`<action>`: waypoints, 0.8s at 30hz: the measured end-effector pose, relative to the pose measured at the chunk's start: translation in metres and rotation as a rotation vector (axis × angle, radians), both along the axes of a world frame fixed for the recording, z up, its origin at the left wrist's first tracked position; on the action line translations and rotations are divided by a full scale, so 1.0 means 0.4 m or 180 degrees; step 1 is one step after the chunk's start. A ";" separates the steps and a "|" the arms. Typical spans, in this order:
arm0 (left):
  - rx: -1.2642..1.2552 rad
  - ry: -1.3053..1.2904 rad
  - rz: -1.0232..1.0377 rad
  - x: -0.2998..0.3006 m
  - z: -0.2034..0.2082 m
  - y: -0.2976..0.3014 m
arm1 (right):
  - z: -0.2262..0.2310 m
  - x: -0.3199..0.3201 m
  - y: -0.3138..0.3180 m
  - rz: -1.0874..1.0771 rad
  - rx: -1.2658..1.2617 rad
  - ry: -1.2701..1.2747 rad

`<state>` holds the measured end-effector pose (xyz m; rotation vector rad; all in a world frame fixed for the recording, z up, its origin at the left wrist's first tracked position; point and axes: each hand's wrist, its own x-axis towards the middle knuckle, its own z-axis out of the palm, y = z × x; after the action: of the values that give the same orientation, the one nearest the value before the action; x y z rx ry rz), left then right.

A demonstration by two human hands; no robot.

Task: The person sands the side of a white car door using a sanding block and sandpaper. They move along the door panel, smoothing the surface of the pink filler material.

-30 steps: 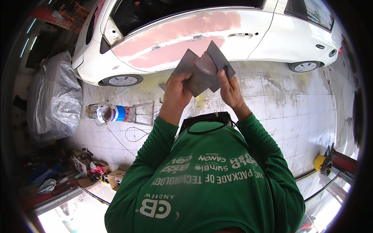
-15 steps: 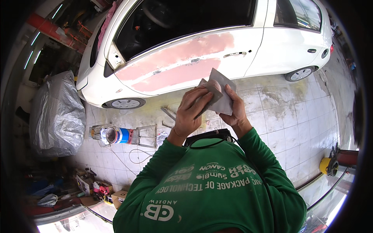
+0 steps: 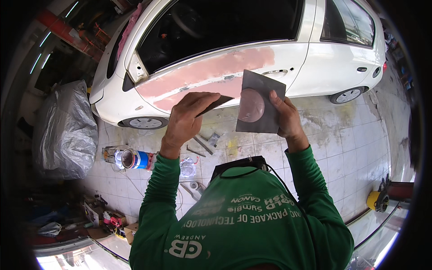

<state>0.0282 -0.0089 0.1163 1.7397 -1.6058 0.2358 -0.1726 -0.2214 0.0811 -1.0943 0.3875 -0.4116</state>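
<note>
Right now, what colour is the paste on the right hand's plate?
The paste is dull pink, best seen in the head view.

Left plate [image 3: 217, 103], at 12 o'clock: seen nearly edge-on, its face largely hidden and its lower end covered by the left hand [image 3: 183, 118]. Right plate [image 3: 262, 82], at 2 o'clock: conceals most fingers of the right hand [image 3: 290, 119] and part of the car [image 3: 333, 67], whose roof is cut off by the frame at 12 o'clock. Cabin [image 3: 216, 27]: too dark for detail. Can [image 3: 144, 159], between 8 and 9 o'clock: contents indiscernible. Sheet [image 3: 65, 130], at 9 o'clock: hides whatever lies beneath. Clutter [image 3: 51, 216], at 8 o'clock: dim and blurred. Shirt [image 3: 238, 216], at 6 o'clock: truncated by the frame.
</note>
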 end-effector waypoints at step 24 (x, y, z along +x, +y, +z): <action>0.0652 0.0383 0.0065 -0.155 -0.250 0.017 | -0.072 -0.011 0.060 0.0065 0.1581 -0.0877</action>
<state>-0.0339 -0.0023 0.0162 1.8870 -1.5700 -0.0250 -0.1770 -0.1975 0.0524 -0.5481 0.2160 -0.4135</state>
